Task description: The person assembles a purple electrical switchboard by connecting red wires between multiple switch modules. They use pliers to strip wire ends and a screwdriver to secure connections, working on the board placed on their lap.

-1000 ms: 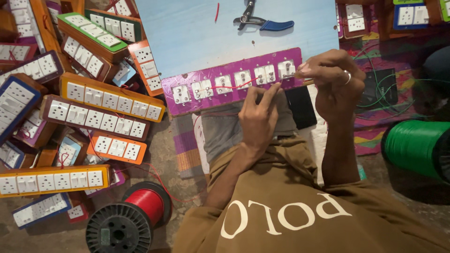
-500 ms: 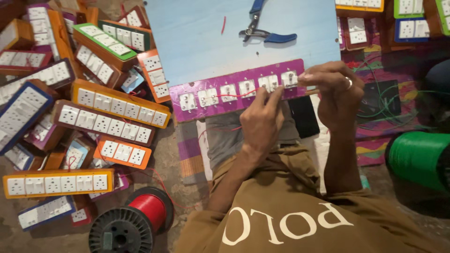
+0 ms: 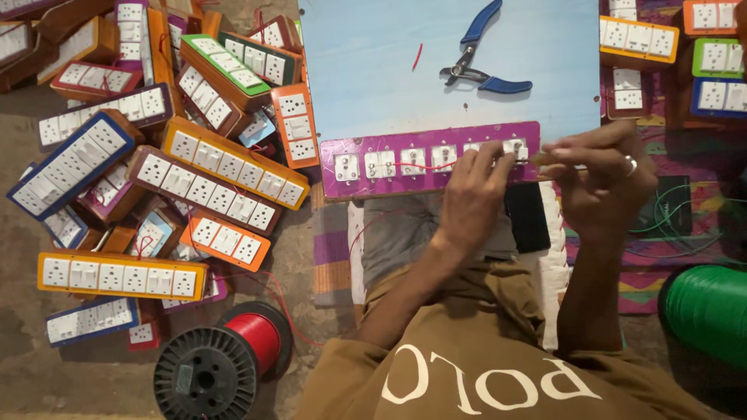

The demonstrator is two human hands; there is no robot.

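A long purple switch panel (image 3: 333,185) with several white sockets and switches lies across my lap, against a light blue board (image 3: 373,70). A thin red wire (image 3: 424,166) runs along its face. My left hand (image 3: 473,194) rests on the panel's right part, fingertips pressing by the last sockets. My right hand (image 3: 603,183), which wears a ring, grips a thin tool with a yellowish handle (image 3: 548,159). The tool's tip points at the panel's right end.
Blue-handled pliers (image 3: 478,66) lie on the blue board. A heap of coloured switch boards (image 3: 210,167) fills the floor on the left, more at the top right (image 3: 638,35). A red wire spool (image 3: 226,362) stands lower left, a green spool (image 3: 708,311) at the right. A black phone (image 3: 529,222) lies on my lap.
The view has shifted, so the panel and both hands sit lower and further right in frame. Both hands stay at the panel's right end, the right hand still on its tool.
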